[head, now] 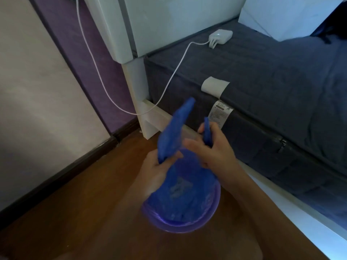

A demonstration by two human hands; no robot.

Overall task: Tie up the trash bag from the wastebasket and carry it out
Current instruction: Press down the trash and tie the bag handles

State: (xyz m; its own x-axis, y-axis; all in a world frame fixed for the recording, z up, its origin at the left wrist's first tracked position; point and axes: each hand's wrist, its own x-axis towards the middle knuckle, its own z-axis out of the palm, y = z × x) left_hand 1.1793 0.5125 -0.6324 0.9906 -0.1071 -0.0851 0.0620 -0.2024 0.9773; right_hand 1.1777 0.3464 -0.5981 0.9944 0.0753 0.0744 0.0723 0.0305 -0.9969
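Bed (262, 76) fills the right of my view, its dark grey mattress on a white frame, with a white pillow (285, 15) at the head end. Wooden floor (75, 212) lies below me, meeting a dark skirting board under the pale wall. On that floor, just beside the bed frame, stands the purple wastebasket (180, 225), and the blue trash bag (180, 190) sits inside it with its two handles pulled up above the rim. I see my left hand (155, 171) closed around the longer handle and my right hand (214, 147) clenched on the shorter one (motion blur softens both). A white charger (220, 36) rests on the mattress, its cable (97, 76) looping down toward the wall.
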